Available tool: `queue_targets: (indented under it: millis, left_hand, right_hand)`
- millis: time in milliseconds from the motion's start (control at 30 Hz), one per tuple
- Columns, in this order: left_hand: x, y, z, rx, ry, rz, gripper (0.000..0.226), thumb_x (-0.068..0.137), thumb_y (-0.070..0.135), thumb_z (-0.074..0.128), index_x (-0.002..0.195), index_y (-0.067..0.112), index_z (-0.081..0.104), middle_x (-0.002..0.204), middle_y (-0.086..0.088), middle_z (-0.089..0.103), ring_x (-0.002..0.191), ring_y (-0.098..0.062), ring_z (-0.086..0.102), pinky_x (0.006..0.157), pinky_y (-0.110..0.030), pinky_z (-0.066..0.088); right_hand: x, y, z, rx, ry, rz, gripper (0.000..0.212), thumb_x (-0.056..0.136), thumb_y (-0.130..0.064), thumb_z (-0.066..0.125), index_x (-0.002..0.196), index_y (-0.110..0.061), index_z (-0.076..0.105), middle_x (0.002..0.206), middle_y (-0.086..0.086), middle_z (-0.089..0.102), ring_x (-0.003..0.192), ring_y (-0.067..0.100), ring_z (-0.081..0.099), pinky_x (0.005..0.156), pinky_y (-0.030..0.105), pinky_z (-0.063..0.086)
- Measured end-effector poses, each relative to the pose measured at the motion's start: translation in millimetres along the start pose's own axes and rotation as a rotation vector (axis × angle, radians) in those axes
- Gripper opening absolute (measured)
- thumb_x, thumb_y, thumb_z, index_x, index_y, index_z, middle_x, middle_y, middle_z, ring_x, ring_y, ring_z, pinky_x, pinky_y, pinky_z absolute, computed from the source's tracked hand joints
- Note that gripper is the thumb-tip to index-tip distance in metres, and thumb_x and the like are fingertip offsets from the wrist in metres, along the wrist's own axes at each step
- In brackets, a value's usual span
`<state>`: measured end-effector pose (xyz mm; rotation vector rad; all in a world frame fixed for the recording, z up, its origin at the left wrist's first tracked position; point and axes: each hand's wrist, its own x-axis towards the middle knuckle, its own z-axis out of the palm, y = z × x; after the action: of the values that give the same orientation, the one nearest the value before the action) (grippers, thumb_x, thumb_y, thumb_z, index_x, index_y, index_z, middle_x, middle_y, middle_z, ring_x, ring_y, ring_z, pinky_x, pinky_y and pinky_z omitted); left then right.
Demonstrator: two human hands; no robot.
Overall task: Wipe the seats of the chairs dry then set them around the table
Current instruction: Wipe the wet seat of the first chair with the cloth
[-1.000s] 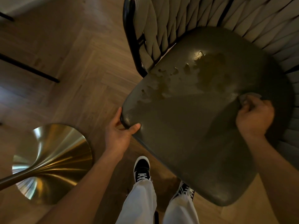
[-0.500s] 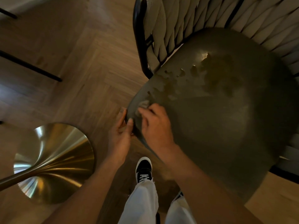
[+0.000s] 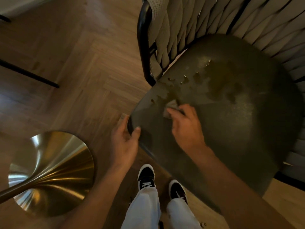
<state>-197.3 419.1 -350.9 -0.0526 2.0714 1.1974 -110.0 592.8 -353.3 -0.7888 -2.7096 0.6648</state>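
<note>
A chair with a dark round seat (image 3: 239,129) and a woven grey rope back (image 3: 198,27) fills the right side. Wet patches (image 3: 219,80) spread across the far part of the seat. My left hand (image 3: 125,142) grips the seat's near left edge, thumb on top. My right hand (image 3: 184,128) holds a small pale cloth (image 3: 171,106) pressed to the seat's left part, just below the wet patches. Most of the cloth is hidden under my fingers.
The table's brass trumpet-shaped base (image 3: 49,172) stands on the wooden herringbone floor (image 3: 92,71) at the lower left. Thin black legs (image 3: 29,73) cross the upper left. My two feet in black shoes (image 3: 146,177) stand just in front of the chair.
My right hand swept the cloth from the seat's right side across to the left edge, then shifted slightly back toward the wet patches. The left hand kept its grip on the seat edge.
</note>
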Motion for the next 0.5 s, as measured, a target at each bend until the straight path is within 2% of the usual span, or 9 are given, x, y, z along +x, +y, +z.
queue_targets:
  millis: [67,133,233,367,433,500]
  left_hand:
    - [7,5,2,0.104,-0.029,0.024,0.076,0.081,0.044,0.070,0.145,0.045,0.030,0.145,0.009,0.039,0.121,-0.004,0.047,0.100,-0.029,0.044]
    - [11,9,4,0.238,-0.010,0.053,0.088,0.077,0.042,0.076,0.150,0.035,0.028,0.146,0.004,0.039,0.128,-0.012,0.044,0.105,-0.033,0.043]
    - [13,10,6,0.281,0.025,0.086,0.091,0.075,0.040,0.079,0.150,0.031,0.029,0.145,0.002,0.041,0.130,-0.015,0.043,0.108,-0.037,0.042]
    - [12,11,6,0.294,0.049,0.100,0.090,0.074,0.040,0.080,0.150,0.029,0.032,0.139,0.002,0.045,0.124,-0.015,0.048,0.104,-0.034,0.044]
    - [11,14,6,0.285,0.059,0.090,0.090,0.074,0.040,0.080,0.149,0.029,0.033,0.138,0.001,0.046,0.123,-0.016,0.049,0.104,-0.037,0.045]
    - [9,18,7,0.289,0.062,0.083,0.088,0.075,0.038,0.080,0.149,0.030,0.033,0.137,0.001,0.046,0.122,-0.017,0.049,0.103,-0.037,0.046]
  right_hand:
    - [-2,30,-18,-0.037,0.022,0.101,0.033,0.082,-0.005,0.049,0.107,-0.006,0.070,0.096,0.017,0.059,0.084,0.038,0.057,0.081,0.042,0.052]
    - [-4,60,-38,-0.081,0.054,0.237,0.036,0.081,-0.002,0.048,0.110,-0.006,0.069,0.101,0.021,0.058,0.088,0.040,0.057,0.085,0.041,0.049]
    - [-4,102,-71,-0.205,0.135,0.477,0.036,0.082,0.005,0.052,0.114,-0.002,0.066,0.109,0.027,0.055,0.093,0.043,0.054,0.089,0.040,0.044]
    - [9,121,-85,-0.192,0.251,0.807,0.034,0.090,-0.002,0.047,0.120,-0.003,0.063,0.117,0.027,0.051,0.101,0.044,0.053,0.090,0.038,0.042]
    - [14,105,-73,-0.162,0.293,0.825,0.036,0.087,-0.001,0.046,0.118,-0.003,0.064,0.116,0.027,0.053,0.100,0.043,0.054,0.090,0.038,0.042]
    - [13,82,-59,-0.126,0.311,0.751,0.039,0.080,0.003,0.047,0.113,-0.004,0.067,0.110,0.025,0.056,0.096,0.042,0.056,0.089,0.036,0.044]
